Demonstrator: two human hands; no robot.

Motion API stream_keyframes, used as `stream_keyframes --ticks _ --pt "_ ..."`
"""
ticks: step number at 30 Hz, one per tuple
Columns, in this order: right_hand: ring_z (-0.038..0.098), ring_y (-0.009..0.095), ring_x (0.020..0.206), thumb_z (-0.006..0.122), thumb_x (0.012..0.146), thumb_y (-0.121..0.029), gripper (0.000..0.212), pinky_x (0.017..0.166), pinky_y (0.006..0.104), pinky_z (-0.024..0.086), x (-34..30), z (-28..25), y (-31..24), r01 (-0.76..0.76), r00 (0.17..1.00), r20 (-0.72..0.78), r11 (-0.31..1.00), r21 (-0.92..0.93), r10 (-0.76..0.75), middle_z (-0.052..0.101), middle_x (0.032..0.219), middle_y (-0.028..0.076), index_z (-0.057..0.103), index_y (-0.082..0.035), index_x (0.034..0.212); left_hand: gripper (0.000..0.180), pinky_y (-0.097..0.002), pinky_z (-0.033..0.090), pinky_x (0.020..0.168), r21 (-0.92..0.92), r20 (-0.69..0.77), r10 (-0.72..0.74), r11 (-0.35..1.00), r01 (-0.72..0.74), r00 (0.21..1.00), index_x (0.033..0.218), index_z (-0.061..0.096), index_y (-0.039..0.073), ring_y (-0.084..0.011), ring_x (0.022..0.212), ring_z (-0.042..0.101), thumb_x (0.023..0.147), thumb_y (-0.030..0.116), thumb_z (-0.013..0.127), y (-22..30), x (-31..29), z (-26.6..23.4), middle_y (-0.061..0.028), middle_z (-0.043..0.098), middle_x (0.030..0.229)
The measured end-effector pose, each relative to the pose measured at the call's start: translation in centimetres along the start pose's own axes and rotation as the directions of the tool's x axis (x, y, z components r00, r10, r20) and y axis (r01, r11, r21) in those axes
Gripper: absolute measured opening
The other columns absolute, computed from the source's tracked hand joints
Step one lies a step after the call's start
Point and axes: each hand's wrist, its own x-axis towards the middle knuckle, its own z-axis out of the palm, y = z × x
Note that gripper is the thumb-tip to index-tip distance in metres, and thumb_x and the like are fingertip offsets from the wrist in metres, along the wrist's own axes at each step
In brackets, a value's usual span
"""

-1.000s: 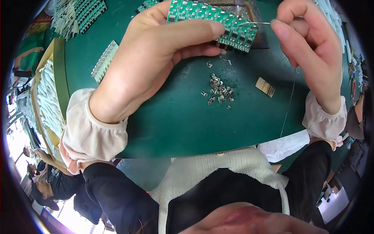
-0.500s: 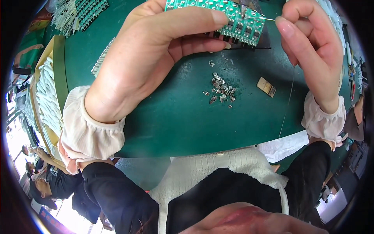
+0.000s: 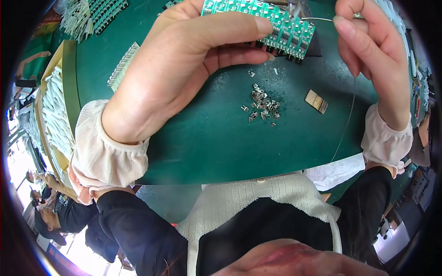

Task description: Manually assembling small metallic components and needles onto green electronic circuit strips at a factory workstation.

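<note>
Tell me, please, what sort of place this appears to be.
Probably an electronics assembly workshop: the left hand holds a green circuit board, the right hand pinches thin wire, and small metal parts lie piled on the green table.

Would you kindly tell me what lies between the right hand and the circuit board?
A thin silvery wire spans the gap, as the head view shows.

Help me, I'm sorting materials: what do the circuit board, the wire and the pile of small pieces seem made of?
Circuit board: probably rigid laminate, being flat, glossy green, speckled silvery.
Wire: likely metal, bright silvery sheen; exact metal unclear.
Pile of small pieces: apparently polished metal, by sharp highlights.
</note>
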Motion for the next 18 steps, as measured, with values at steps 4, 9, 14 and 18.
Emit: stream_keyframes --ticks 4,9,14,18 --pt "0.066 0.014 0.069 0.070 0.084 -0.005 0.007 0.062 0.0288 0.050 0.0 -1.6 2.4 0.004 0.997 -0.077 0.994 -0.107 -0.012 0.069 0.075 0.010 0.067 0.002 0.085 0.019 -0.0312 0.059 0.084 -0.039 0.011 -0.020 0.999 0.021 1.000 0.112 0.065 0.002 -0.0157 0.092 0.070 0.093 0.007 0.064 -0.3 -0.5 -0.1 -0.0068 0.071 0.105" --pt "0.066 0.014 0.069 0.070 0.084 -0.005 0.008 0.062 0.0293 0.050 1.4 -2.9 2.7 -0.056 0.977 -0.211 0.958 -0.280 -0.004 0.069 0.075 0.011 0.067 0.002 0.085 0.016 -0.0300 0.059 0.081 0.031 0.005 -0.058 0.998 0.058 0.998 0.108 0.064 0.003 -0.0167 0.090 0.070 0.093 0.006 0.065 -0.6 -0.9 1.3 -0.0070 0.071 0.101" --pt "0.066 0.035 0.073 0.068 0.076 -0.008 0.011 0.067 0.0404 0.051 2.5 -2.8 6.3 0.219 0.957 -0.088 0.887 -0.407 -0.276 0.068 0.077 0.019 0.067 0.001 0.083 0.019 -0.0254 0.053 0.077 0.451 0.006 -0.039 0.892 0.032 0.999 0.100 0.064 -0.002 -0.0104 0.085 0.065 0.083 -0.006 0.072 -1.2 -2.0 2.2 -0.0068 0.069 0.094" --pt "0.066 0.036 0.075 0.068 0.075 -0.009 0.012 0.068 0.0414 0.051 3.0 -3.2 7.8 0.143 0.974 -0.087 0.868 -0.476 -0.208 0.067 0.078 0.020 0.068 0.000 0.083 0.012 -0.0259 0.048 0.076 0.523 0.134 0.049 0.845 -0.112 0.990 0.089 0.066 -0.004 -0.0126 0.084 0.064 0.080 -0.006 0.073 -1.6 -2.8 3.0 -0.0087 0.069 0.092"
